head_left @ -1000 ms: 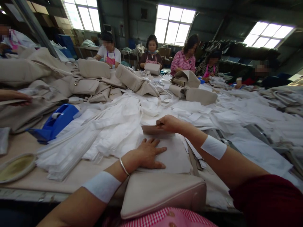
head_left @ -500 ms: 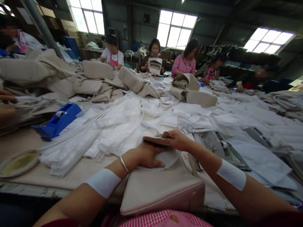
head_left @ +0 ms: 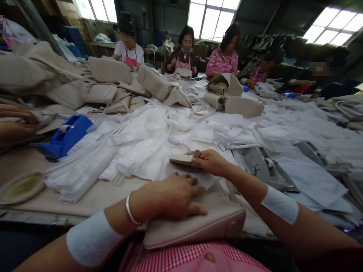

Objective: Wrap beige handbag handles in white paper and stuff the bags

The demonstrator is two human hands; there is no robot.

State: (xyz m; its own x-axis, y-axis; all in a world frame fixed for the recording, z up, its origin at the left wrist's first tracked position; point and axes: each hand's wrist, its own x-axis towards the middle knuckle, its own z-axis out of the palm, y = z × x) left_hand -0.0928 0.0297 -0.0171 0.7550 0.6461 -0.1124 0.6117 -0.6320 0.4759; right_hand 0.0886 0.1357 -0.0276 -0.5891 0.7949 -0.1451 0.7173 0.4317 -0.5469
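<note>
A beige handbag (head_left: 195,226) lies at the table's front edge, close against my body. My right hand (head_left: 211,161) pinches the edge of its flap (head_left: 181,159) and holds it raised at the far side. My left hand (head_left: 177,194) rests on the bag with its fingers stretched out and slightly spread, holding nothing. Thin white sheet material (head_left: 178,173) shows between the raised flap and the left fingers. What lies under my left palm is hidden.
A blue tape dispenser (head_left: 66,134) and stacked white sleeves (head_left: 81,172) are at left, with a round dish (head_left: 21,187). A grey dispenser (head_left: 265,166) is at right. Beige bags (head_left: 109,70) pile up farther back. Several co-workers sit opposite; another person's hands (head_left: 17,122) work at far left.
My left hand has slid out from beneath the flap, toward me and onto the bag's body. My right hand keeps the flap up. A co-worker opposite has lowered a bag.
</note>
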